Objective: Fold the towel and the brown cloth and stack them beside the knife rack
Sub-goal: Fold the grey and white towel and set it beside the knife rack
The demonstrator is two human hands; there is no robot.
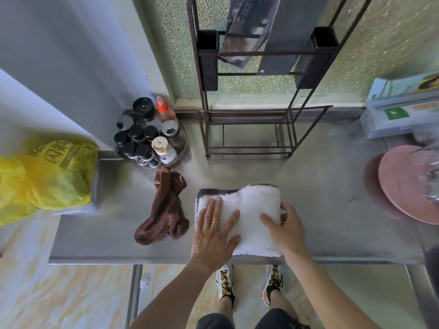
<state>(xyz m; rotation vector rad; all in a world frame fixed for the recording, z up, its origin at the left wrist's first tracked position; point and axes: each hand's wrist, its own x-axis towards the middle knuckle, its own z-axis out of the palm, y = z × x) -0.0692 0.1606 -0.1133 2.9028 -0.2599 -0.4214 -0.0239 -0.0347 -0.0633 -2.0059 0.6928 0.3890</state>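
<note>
A white fluffy towel lies folded into a thick rectangle near the front edge of the steel counter, with a dark edge showing along its far side. My left hand presses flat on the towel's left half, fingers spread. My right hand rests on the towel's right edge, its fingers curled around the side. The brown cloth lies crumpled in a long heap to the left of the towel, untouched. The dark metal knife rack stands at the back of the counter, straight behind the towel.
A round tray of spice bottles stands at the back left, just behind the brown cloth. A yellow plastic bag lies at the far left. A pink plate and a box are on the right.
</note>
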